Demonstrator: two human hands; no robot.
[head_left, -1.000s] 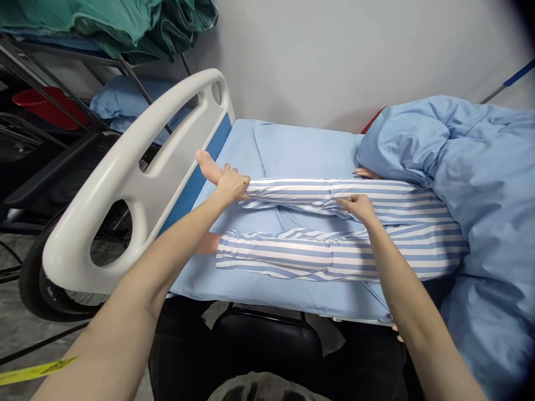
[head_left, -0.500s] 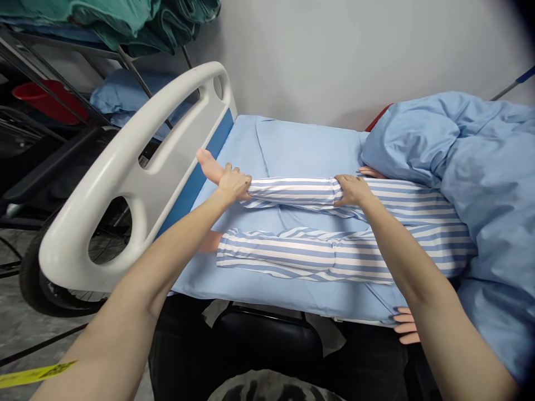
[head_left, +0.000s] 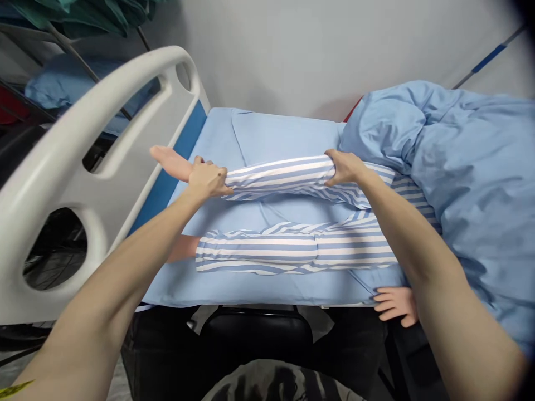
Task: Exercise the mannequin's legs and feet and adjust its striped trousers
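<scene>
On the bed lies what looks like a patient manikin in blue-and-white striped trousers. My left hand [head_left: 207,179] is wrapped round the ankle of its far leg [head_left: 278,174], just behind the bare foot [head_left: 170,162]. Around the knee of that same leg, my right hand [head_left: 345,168] grips the striped cloth from above, fingers on the far side. The knee is bent a little and raised off the sheet. The near leg [head_left: 257,249] stays flat and straight on the mattress. My forearm hides part of its foot.
A white bed end board [head_left: 125,72] stands at the left. The light blue sheet [head_left: 276,125] covers the mattress. A bunched blue quilt [head_left: 480,184] covers the manikin's upper part at the right. One manikin hand [head_left: 397,303] sticks out over the near bed edge. A black chair [head_left: 257,328] stands below.
The far leg's knee has risen off the bed and bent slightly, with both my hands still on the leg. The view has shifted to the right and closer.
</scene>
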